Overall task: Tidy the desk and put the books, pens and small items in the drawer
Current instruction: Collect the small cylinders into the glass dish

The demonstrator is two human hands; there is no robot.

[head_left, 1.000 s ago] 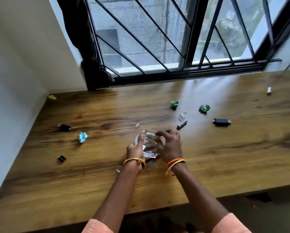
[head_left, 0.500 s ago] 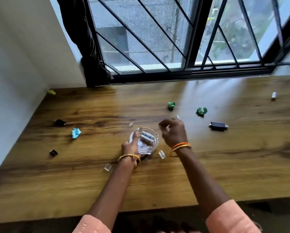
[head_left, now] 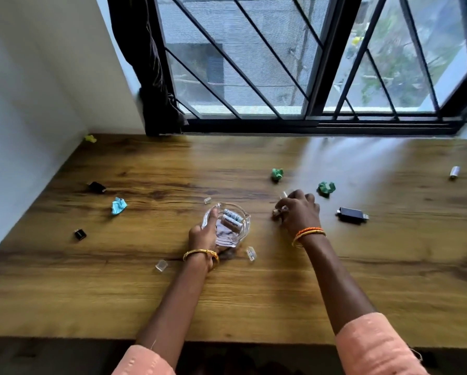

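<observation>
1. Left hand (head_left: pixel 204 234): we grip the near-left rim of a clear glass ashtray-shaped dish (head_left: pixel 227 224), thumb along its edge, fingers curled under the side.
2. Right hand (head_left: pixel 298 212): our fingers are curled, knuckles up, pinching a small pale cylindrical item (head_left: pixel 279 211) at the thumb side; another pale tip shows just past the knuckles, and we cannot tell what it is.
3. Dish contents: two cylindrical batteries (head_left: pixel 232 219) lie side by side in the dish; the print on them is too blurred to read.
4. Surface: a brown wood-grain desk (head_left: pixel 254 299), still scattered with small items:
 - two crumpled green paper balls (head_left: pixel 277 174) beyond the right hand;
 - one crumpled light-blue paper ball (head_left: pixel 118 205) at left;
 - a black USB-type stick (head_left: pixel 352 214) to the right of the right hand;
 - three small clear plastic caps (head_left: pixel 161 265) near the dish;
 - two small black pieces (head_left: pixel 80 234) at far left;
 - a white cylinder (head_left: pixel 454 171) at far right.
5. Room: a black-barred window (head_left: pixel 308 63) behind the desk and a white wall (head_left: pixel 32 90) at left.
</observation>
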